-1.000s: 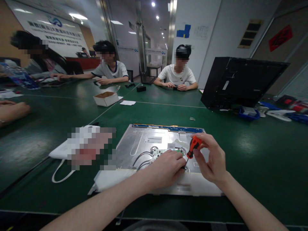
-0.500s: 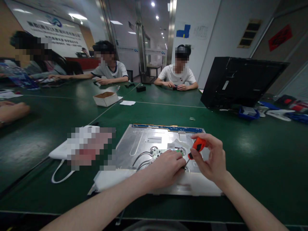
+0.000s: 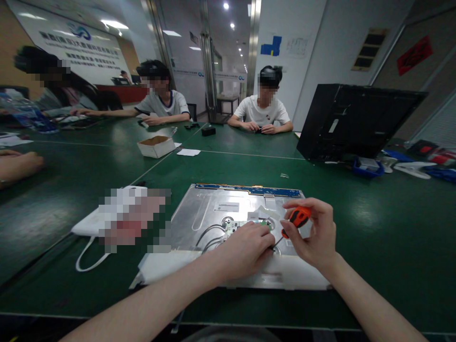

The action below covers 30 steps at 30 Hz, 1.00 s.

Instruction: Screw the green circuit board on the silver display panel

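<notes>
One orange screwdriver (image 3: 302, 216), tilted, clamped in right grip (image 3: 316, 232). Left grip (image 3: 247, 247) over metal panel (image 3: 187, 216), by circuit board (image 3: 232, 226); can't tell if closed.

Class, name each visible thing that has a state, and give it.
Screwdriver: tilted, held
Right hand: gripping the screwdriver
Metal panel: lying flat
Left hand: over the metal panel, grip hidden
White box: open
Black monitor: standing, back showing
Ceiling light: lit
</notes>
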Tool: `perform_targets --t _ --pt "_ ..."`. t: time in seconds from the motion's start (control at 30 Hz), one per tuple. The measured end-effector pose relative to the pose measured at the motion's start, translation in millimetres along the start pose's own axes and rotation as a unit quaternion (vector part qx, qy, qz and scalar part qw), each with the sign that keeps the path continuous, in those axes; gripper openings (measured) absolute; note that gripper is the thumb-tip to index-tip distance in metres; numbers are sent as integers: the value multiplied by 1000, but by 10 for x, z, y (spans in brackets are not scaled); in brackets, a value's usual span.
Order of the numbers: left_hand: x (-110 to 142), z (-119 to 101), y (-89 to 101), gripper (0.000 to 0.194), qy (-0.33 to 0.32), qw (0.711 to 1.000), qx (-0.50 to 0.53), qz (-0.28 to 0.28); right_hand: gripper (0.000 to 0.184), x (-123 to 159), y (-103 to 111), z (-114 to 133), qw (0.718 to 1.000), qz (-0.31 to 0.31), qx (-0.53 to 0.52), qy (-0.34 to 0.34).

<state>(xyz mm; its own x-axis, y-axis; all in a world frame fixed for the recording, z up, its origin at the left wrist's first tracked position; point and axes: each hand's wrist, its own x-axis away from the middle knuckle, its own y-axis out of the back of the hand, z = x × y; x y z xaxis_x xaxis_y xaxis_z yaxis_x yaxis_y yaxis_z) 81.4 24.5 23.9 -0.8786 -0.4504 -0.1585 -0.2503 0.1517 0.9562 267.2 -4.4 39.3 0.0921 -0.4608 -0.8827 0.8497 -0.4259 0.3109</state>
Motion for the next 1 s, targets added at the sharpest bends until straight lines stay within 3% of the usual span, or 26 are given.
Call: perform_targets --t 0.33,0.47,0.73,1.0 --pt "0 -47 18 10 5 1000 -17 -22 37 -63 53 51 997 34 66 30" --pt "-3 -47 18 8 2 1000 -21 -16 40 -45 42 31 998 42 28 25" --pt "-10 -36 18 9 8 1000 1 1 44 -2 -55 -35 999 -19 -30 12" --pt "-5 -36 -2 9 9 1000 8 -10 42 -32 -10 -2 1000 15 -2 18"
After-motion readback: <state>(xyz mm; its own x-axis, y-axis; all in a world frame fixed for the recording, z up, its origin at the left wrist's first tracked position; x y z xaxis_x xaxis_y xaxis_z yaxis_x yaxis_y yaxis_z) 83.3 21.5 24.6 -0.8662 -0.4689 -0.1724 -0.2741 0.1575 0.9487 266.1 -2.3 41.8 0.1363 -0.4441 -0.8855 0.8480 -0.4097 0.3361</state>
